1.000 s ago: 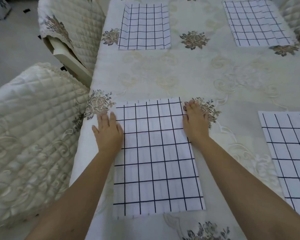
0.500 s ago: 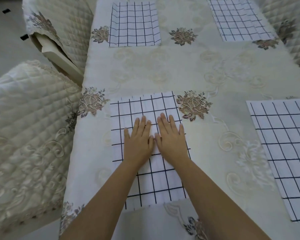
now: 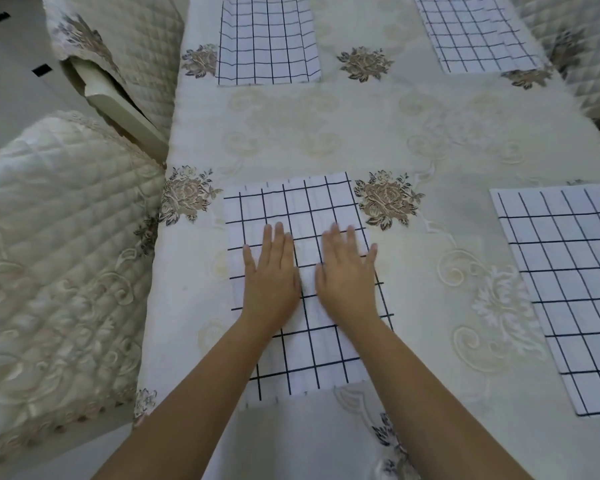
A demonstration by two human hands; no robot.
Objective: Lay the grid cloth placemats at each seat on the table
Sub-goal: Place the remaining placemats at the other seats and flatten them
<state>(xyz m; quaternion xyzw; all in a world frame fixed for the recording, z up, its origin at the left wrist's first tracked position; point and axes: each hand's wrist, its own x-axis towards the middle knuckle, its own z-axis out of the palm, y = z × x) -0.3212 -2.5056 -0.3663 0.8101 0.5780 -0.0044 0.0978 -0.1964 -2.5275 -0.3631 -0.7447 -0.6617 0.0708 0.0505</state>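
Note:
A white grid cloth placemat (image 3: pixel 291 206) lies flat near the table's left edge, right in front of me. My left hand (image 3: pixel 270 275) and my right hand (image 3: pixel 346 275) press flat on its middle, fingers straight, a narrow gap between them. Three more grid placemats lie on the table: one at the far left (image 3: pixel 265 39), one at the far right (image 3: pixel 475 29), one at the near right (image 3: pixel 568 289). The far right one looks slightly creased along its right side.
The table (image 3: pixel 378 133) wears a cream cloth embroidered with brown flowers. Quilted cream chairs stand along the left side, one near (image 3: pixel 59 254) and one far (image 3: pixel 125 46). Another quilted chair (image 3: pixel 582 53) shows at the far right.
My hands went from the placemat's far corners to its centre side by side, then spread slightly apart. The view shifted a little.

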